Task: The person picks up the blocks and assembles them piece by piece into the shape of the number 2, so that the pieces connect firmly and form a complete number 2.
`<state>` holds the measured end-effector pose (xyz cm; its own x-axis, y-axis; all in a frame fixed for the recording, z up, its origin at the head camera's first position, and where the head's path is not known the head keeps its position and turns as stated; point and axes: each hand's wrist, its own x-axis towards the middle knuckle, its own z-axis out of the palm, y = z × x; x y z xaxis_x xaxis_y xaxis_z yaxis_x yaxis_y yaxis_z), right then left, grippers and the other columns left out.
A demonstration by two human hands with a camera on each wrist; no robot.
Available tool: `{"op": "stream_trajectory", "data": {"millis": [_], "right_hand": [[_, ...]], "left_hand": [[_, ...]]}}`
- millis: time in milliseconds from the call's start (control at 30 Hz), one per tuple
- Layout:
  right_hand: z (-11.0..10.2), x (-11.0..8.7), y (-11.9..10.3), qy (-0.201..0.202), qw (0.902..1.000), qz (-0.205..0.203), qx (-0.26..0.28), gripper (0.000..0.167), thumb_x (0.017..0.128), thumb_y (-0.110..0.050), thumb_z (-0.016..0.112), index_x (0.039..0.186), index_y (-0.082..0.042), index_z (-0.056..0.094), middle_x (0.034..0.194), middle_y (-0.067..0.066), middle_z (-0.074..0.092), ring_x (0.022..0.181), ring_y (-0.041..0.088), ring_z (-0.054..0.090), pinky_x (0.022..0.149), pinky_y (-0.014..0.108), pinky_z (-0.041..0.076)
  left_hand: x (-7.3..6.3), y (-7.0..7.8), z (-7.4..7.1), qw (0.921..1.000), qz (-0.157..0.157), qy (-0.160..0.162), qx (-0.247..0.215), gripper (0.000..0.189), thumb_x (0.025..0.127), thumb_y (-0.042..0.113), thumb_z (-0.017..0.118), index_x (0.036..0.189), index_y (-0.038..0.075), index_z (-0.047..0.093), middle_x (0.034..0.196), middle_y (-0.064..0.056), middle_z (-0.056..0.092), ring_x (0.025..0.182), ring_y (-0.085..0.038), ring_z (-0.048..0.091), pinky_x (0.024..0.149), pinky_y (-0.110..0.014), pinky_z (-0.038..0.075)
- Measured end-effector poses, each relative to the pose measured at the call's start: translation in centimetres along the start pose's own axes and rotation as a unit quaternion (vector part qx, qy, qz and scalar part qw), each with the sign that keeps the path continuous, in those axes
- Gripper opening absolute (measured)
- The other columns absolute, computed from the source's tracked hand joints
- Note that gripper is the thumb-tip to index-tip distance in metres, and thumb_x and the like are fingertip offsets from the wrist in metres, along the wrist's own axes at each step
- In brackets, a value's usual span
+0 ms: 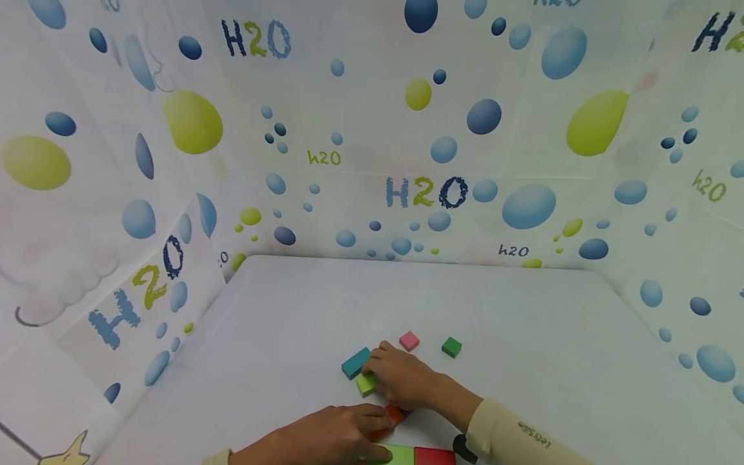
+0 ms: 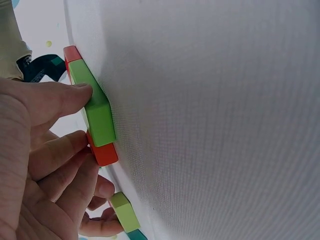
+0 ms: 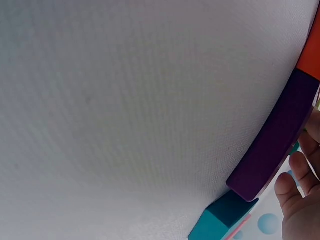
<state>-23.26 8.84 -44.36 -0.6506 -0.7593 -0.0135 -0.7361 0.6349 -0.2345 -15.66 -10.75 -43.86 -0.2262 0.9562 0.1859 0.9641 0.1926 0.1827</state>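
Note:
In the head view my left hand (image 1: pixel 337 431) rests over the near blocks. Its thumb presses on a bright green block (image 2: pixel 100 117), and its fingers touch an orange block (image 2: pixel 105 155) just beyond. A red block (image 1: pixel 434 456) adjoins the green one. My right hand (image 1: pixel 403 380) reaches in from the right, its fingertips pinching a lime block (image 1: pixel 366 385) in the left wrist view. A teal block (image 1: pixel 356 363) lies beside that one. In the right wrist view a long purple block (image 3: pixel 275 137) stretches from orange to teal, near the right fingers; the right hand hides it from the head view.
Farther back on the white table (image 1: pixel 279 336) lie a pink block (image 1: pixel 409 341) and a dark green block (image 1: pixel 452 347). A sheet printed with bubbles and "H2O" lettering (image 1: pixel 427 192) rises behind the table and along its sides. A dark strap (image 1: pixel 464 448) is on the right wrist.

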Motion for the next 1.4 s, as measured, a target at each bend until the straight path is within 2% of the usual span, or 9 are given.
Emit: {"op": "stream_trajectory", "data": {"millis": [267,500,700,833,1200,1400], "right_hand": [[-0.2,0.0,0.0,-0.007,0.9995,0.022,0.024,0.03,0.093,-0.014,0.071,0.123,-0.018,0.068,0.113,-0.011,0.063,0.106,0.006,0.048,0.097,0.023,0.047],[-0.8,-0.4,0.7,0.018,0.9984,0.021,0.05,0.031,0.091,-0.01,0.071,0.122,-0.013,0.066,0.112,-0.009,0.062,0.105,0.007,0.047,0.094,0.023,0.048],[-0.9,-0.6,1.5,0.027,0.9969,0.043,0.06,0.031,0.092,-0.013,0.07,0.123,-0.014,0.066,0.115,-0.008,0.062,0.106,0.007,0.046,0.093,0.023,0.048],[-1.2,-0.7,2.0,0.041,0.9967,0.045,0.053,0.029,0.093,-0.011,0.069,0.122,-0.013,0.066,0.113,-0.007,0.063,0.105,0.008,0.046,0.092,0.024,0.049],[-1.6,-2.1,3.6,0.079,0.9953,0.053,0.016,0.026,0.091,-0.006,0.07,0.116,-0.011,0.067,0.108,-0.004,0.064,0.099,0.011,0.047,0.087,0.025,0.05],[-1.5,-3.1,4.6,0.086,0.9934,0.077,0.001,0.026,0.093,-0.006,0.068,0.118,-0.01,0.067,0.114,-0.002,0.065,0.103,0.013,0.048,0.09,0.027,0.051]], "left_hand": [[-0.2,0.0,-0.1,1.0,0.005,0.003,0.007,0.025,0.103,0.033,0.06,0.119,0.023,0.076,0.131,-0.002,0.064,0.125,-0.014,0.056,0.088,-0.011,0.049],[-0.1,-0.1,0.0,0.9999,0.004,0.005,0.015,0.022,0.102,0.03,0.062,0.118,0.024,0.076,0.127,0.0,0.065,0.122,-0.013,0.056,0.09,-0.012,0.049],[-0.1,-0.2,0.0,0.9997,-0.012,-0.017,0.01,0.025,0.101,0.031,0.064,0.122,0.026,0.075,0.129,0.002,0.065,0.124,-0.012,0.055,0.09,-0.012,0.049],[-0.1,-0.2,0.0,0.9995,-0.015,-0.027,0.007,0.026,0.102,0.032,0.063,0.124,0.027,0.074,0.132,0.002,0.064,0.125,-0.012,0.055,0.09,-0.013,0.05],[0.0,-0.1,-0.1,0.9996,-0.004,-0.02,0.021,0.024,0.102,0.027,0.063,0.123,0.025,0.075,0.129,0.001,0.064,0.123,-0.014,0.056,0.089,-0.013,0.051],[0.0,-0.1,-0.2,0.9995,-0.002,-0.022,0.023,0.024,0.103,0.029,0.061,0.123,0.025,0.075,0.13,0.001,0.064,0.124,-0.014,0.055,0.09,-0.014,0.05]]}}
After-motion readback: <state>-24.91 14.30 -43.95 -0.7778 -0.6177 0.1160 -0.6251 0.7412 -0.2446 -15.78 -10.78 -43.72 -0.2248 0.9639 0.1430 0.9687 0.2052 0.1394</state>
